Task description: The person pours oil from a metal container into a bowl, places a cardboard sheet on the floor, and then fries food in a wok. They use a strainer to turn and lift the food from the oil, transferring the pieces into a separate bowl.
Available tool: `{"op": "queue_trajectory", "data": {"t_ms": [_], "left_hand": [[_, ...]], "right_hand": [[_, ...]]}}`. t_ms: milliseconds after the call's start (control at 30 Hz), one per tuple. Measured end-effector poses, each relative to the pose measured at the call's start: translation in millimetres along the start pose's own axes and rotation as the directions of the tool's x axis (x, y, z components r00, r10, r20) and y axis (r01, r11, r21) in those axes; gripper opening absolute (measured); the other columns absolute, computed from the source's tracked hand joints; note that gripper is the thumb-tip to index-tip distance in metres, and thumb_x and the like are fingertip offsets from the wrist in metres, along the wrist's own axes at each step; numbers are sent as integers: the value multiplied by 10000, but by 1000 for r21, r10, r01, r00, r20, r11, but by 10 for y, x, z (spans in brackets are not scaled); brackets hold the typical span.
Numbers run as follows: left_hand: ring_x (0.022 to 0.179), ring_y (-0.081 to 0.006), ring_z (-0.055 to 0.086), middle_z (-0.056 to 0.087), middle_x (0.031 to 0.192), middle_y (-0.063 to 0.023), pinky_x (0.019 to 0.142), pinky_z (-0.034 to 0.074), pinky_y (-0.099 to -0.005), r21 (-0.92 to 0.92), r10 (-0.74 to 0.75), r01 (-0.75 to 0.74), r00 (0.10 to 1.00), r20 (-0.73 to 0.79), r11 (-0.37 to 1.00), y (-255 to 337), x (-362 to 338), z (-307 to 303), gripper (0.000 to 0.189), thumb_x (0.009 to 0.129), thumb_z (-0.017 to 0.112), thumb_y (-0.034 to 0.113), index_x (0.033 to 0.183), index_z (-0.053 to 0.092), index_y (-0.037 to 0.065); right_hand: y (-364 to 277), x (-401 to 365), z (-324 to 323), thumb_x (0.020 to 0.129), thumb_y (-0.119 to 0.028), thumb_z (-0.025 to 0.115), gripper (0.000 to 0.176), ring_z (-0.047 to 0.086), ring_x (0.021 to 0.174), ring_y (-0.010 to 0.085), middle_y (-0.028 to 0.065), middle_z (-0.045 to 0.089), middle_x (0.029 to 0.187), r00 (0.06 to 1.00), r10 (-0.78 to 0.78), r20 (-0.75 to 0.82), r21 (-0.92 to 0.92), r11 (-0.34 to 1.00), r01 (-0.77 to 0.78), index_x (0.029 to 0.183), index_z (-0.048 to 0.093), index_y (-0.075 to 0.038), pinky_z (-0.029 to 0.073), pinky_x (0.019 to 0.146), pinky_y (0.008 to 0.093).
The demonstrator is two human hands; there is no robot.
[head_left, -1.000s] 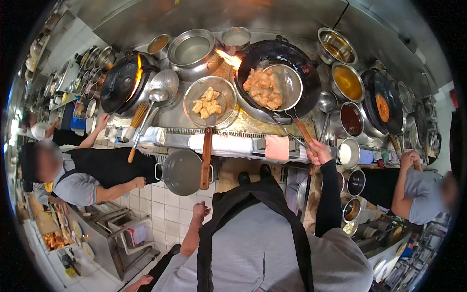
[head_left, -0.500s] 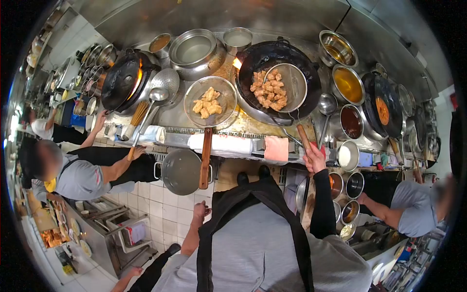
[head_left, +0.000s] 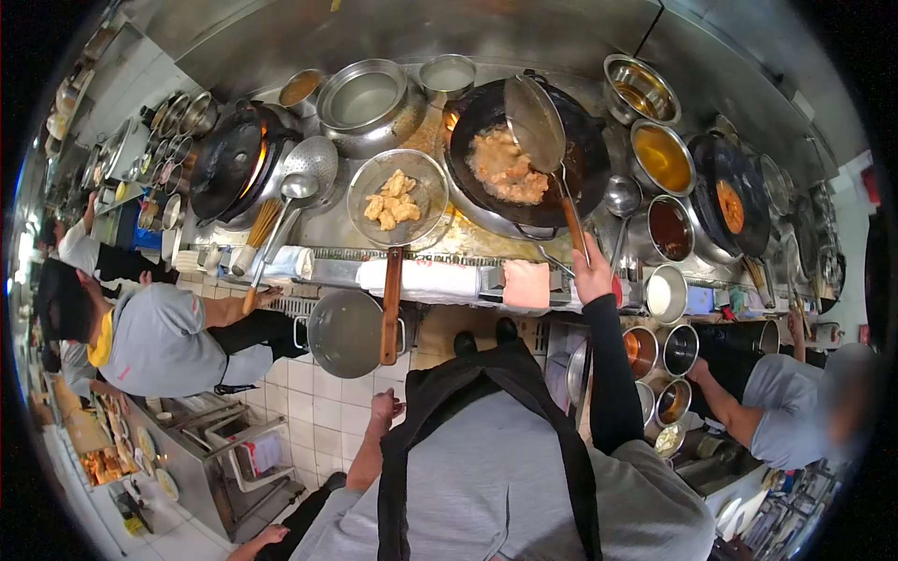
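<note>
My right hand [head_left: 595, 270] is closed round the wooden handle of a strainer [head_left: 536, 126], whose mesh basket is tipped on its side over the black wok [head_left: 585, 159]. Pieces of fried food [head_left: 508, 168] lie in bubbling oil in that wok, left of and below the basket. My left hand [head_left: 388, 406] hangs low beside my body, fingers partly curled, near a large steel pot [head_left: 346, 334]. A second strainer [head_left: 430, 183] with golden pieces [head_left: 392, 200] rests on the stove, its wooden handle pointing toward me.
At the left a co-worker [head_left: 154, 332] holds a ladle by another wok [head_left: 227, 164]. A second co-worker [head_left: 795, 402] is at the right. Bowls of yellow liquid [head_left: 663, 159] and dark red sauce [head_left: 670, 228] stand right of my wok. A white towel [head_left: 421, 280] lies along the front edge.
The strainer in my right hand has tilted up onto its side, and its pieces are now in the wok's oil. My right hand has moved up. The left co-worker has turned and moved.
</note>
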State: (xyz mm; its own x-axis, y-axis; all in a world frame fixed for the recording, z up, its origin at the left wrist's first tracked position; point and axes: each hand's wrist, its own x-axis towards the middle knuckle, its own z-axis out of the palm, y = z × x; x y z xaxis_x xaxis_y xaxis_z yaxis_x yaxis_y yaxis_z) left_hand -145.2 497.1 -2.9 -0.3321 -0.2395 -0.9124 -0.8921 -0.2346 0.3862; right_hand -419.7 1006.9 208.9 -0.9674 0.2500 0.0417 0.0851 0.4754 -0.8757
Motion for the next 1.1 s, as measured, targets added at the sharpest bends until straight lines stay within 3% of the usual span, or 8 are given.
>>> {"op": "queue_trajectory", "data": {"t_ms": [367, 467, 500, 533, 600, 633, 867, 1100], "left_hand": [[709, -287, 647, 571, 894, -172, 570, 572, -355, -30, -7, 9, 999, 46, 1000, 131, 61, 69, 338, 967, 524, 251, 1066, 488, -70], [716, -290, 653, 573, 899, -172, 574, 572, -361, -82, -5, 7, 1000, 24, 997, 102, 19, 81, 338, 966, 534, 258, 1064, 487, -61], [717, -290, 654, 573, 900, -171, 573, 571, -362, -85, -8, 10, 1000, 27, 996, 55, 53, 66, 336, 965, 536, 261, 1062, 486, -58], [717, -291, 655, 573, 900, -171, 573, 571, -363, -92, -8, 11, 1000, 26, 996, 2, 111, 52, 335, 965, 538, 263, 1061, 485, -54], [717, -288, 654, 572, 902, -171, 571, 572, -366, -84, -33, 34, 999, 11, 996, -114, 192, 14, 330, 965, 539, 260, 1056, 482, -52], [717, -287, 653, 571, 902, -170, 571, 573, -367, -81, -47, 47, 999, 4, 996, -181, 211, -18, 328, 965, 540, 259, 1053, 481, -51], [692, -295, 651, 570, 878, -158, 575, 581, -379, -41, -55, 56, 998, 9, 998, -287, 280, -68, 326, 967, 537, 254, 1080, 472, -45], [690, -297, 653, 564, 866, -149, 556, 578, -385, -102, -44, 44, 999, 3, 994, -229, 219, -51, 322, 971, 540, 250, 1096, 474, -39]], "right_hand": [[-244, 176, -441, 912, -171, 576, 431, 633, 955, 447, 272, 656, 1034, 965, 2, -264, -386, 916, -108, 1318, 519, -36, 498, 808, 464], [653, 428, -494, 903, -164, 581, 464, 618, 981, 466, 285, 651, 1039, 962, -161, -219, -381, 922, 68, 1346, 492, -61, 491, 831, 462], [903, 544, -495, 926, -191, 583, 491, 646, 715, 396, 217, 679, 890, 940, -320, -117, -393, 884, 252, 1393, 464, -102, 512, 630, 431], [717, 533, -510, 938, -202, 578, 486, 596, 630, 331, 173, 655, 835, 997, -14, -74, -141, 990, 3, 1400, 462, -110, 470, 556, 401], [316, 552, -440, 961, -223, 568, 477, 495, 460, 201, 86, 607, 725, 832, 491, 256, 276, 788, -550, 1415, 456, -126, 387, 409, 340], [280, 582, -376, 985, -232, 552, 460, 317, 419, 62, -3, 501, 663, 814, 474, 334, 364, 732, -576, 1425, 443, -153, 229, 349, 254], [111, 676, -183, 996, -203, 522, 404, 316, 414, 54, 25, 502, 680, 734, 490, 471, 449, 583, -677, 1387, 430, -161, 201, 333, 213], [-234, 328, -245, 976, -186, 556, 509, 346, 424, 53, -13, 491, 656, 870, 331, 365, 358, 813, -460, 1452, 401, -94, 248, 363, 216]]}}
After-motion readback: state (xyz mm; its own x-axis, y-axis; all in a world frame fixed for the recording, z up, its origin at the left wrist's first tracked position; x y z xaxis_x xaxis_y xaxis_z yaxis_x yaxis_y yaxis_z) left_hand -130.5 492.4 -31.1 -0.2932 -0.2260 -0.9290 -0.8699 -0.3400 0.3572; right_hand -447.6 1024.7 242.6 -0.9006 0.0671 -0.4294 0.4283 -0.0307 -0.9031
